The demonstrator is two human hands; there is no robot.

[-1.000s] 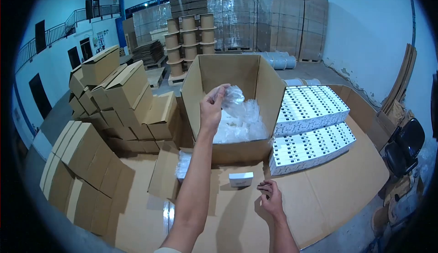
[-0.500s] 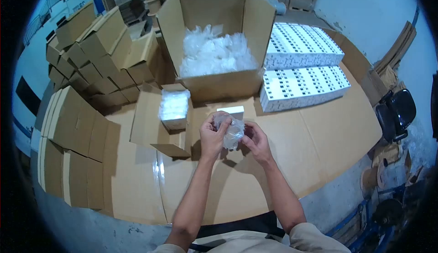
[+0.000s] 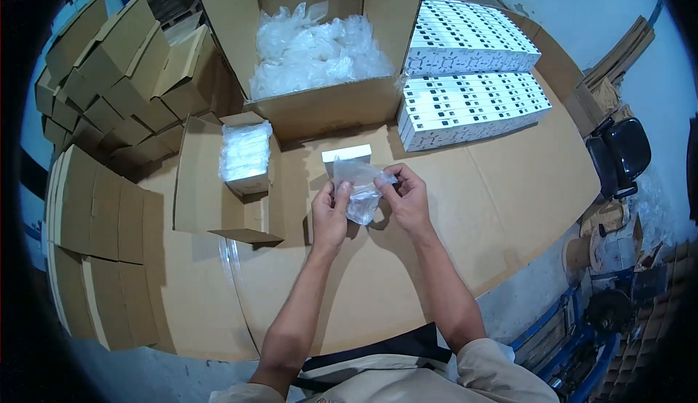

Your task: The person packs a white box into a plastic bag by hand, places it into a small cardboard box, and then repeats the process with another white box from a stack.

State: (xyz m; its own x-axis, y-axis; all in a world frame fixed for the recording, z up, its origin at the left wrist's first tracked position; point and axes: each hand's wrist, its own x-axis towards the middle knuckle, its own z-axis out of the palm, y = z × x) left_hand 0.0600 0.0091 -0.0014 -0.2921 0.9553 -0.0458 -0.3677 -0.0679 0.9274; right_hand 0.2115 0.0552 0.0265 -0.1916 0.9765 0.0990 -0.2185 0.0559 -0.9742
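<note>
Between my hands is a clear plastic bag point(image 3: 358, 203), held up over the cardboard-covered table point(image 3: 465, 236). My left hand point(image 3: 329, 218) pinches its left side with the thumb in front. At the bag's upper right corner, the fingers of my right hand point(image 3: 406, 199) grip the edge. Just behind the bag lies a small white box point(image 3: 346, 154), partly hidden by it. To the left, an open carton point(image 3: 200, 185) holds a stack of plastic-wrapped white boxes point(image 3: 246, 152).
A large open carton point(image 3: 327, 109) full of clear plastic bags point(image 3: 316, 50) stands at the back. Right of it sit two blocks of white boxes point(image 3: 472, 109) with dark markings. Folded brown cartons point(image 3: 116, 76) are stacked at left. A black chair point(image 3: 622, 156) stands beyond the table's right edge.
The crumpled bag is now spread flatter between my hands, and my right hand has moved up to its corner. The view has shifted, so the surroundings sit higher and further left.
</note>
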